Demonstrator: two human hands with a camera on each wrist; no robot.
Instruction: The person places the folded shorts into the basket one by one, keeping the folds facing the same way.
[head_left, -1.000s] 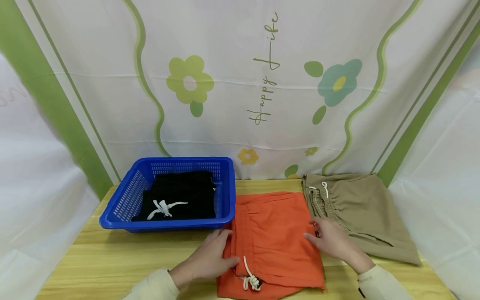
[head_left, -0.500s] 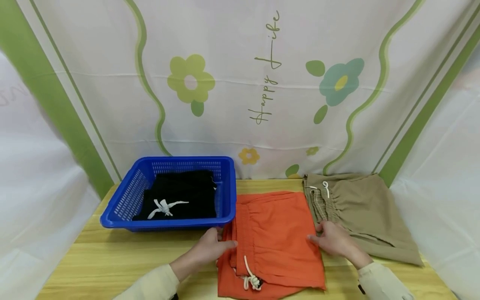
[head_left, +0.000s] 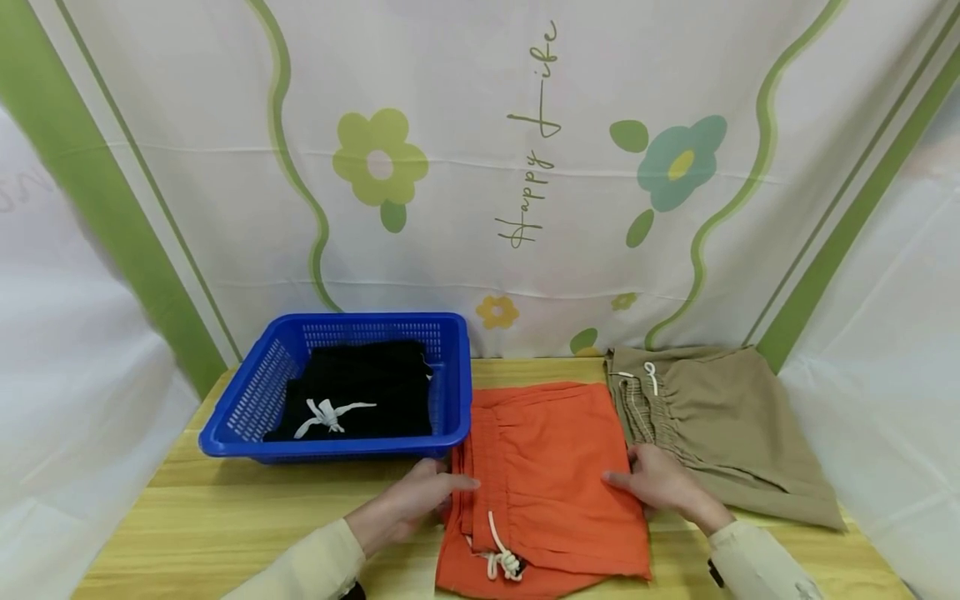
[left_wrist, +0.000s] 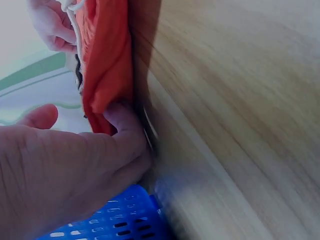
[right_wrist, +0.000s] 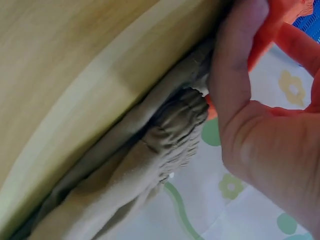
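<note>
Folded orange shorts [head_left: 562,483] with a cream drawstring lie on the table, waistband to the left. My left hand [head_left: 411,502] is at the waistband edge. Its fingers [left_wrist: 127,127] tuck under the cloth at table level, and the thumb lies above. At the opposite edge, my right hand [head_left: 663,482] has its thumb over the orange cloth and its fingers [right_wrist: 235,55] at the side and underneath, partly hidden. Close beside the right hand lie folded khaki shorts [head_left: 738,417] with a white drawstring.
A blue plastic basket [head_left: 330,448] stands left of the orange shorts, nearly touching them. Inside it lie folded black shorts [head_left: 367,375] with a white bow. A patterned curtain [head_left: 450,250] hangs behind the wooden table [head_left: 187,517].
Both hands have closed in on the orange shorts' side edges. The left fingers have slipped under the waistband edge and the right hand has moved slightly down. The shorts stay nearly in place.
</note>
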